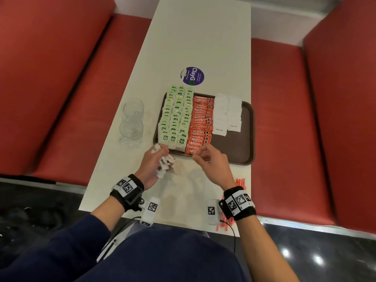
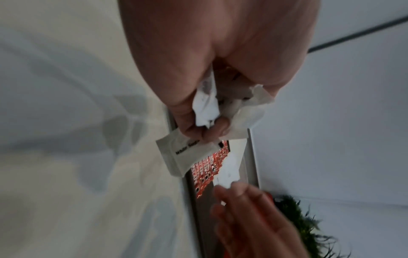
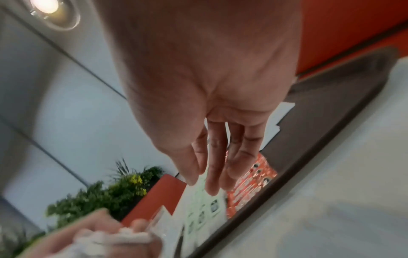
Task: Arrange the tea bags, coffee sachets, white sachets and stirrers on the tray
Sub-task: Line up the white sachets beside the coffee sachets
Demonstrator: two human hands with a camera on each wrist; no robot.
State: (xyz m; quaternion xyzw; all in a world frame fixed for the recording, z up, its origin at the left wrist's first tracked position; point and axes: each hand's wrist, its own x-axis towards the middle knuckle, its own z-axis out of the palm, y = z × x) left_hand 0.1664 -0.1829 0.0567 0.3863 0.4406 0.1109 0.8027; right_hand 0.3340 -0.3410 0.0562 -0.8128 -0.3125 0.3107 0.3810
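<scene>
Nearest the person, the red stirrers (image 1: 241, 183) lie on the desk (image 1: 183, 190) by the right wrist, not yet on the tray (image 1: 242, 139). The left hand (image 1: 151, 163) holds a bunch of white sachets (image 1: 163, 163) in a closed grip just short of the tray's near edge; the left wrist view shows the fingers curled round the crumpled packets, one marked as white sugar (image 2: 187, 153). The right hand (image 1: 211, 161) hovers over the tray's near edge with its fingers straight and loosely spread, holding nothing.

The step in hand appears to be laying out the white sachets. The next move likely calls for the right hand to draw one sachet from the bunch and set it in line with the two white rows (image 1: 226, 115) on the tray.

On the tray, tea bags (image 1: 176, 117) fill the left side, coffee sachets (image 1: 200, 123) the middle, and bare tray remains at the right. Two clear cups (image 1: 132, 121) stand on the desk left of the tray and a round sticker (image 1: 192, 76) lies beyond it; neither obstructs the work.
</scene>
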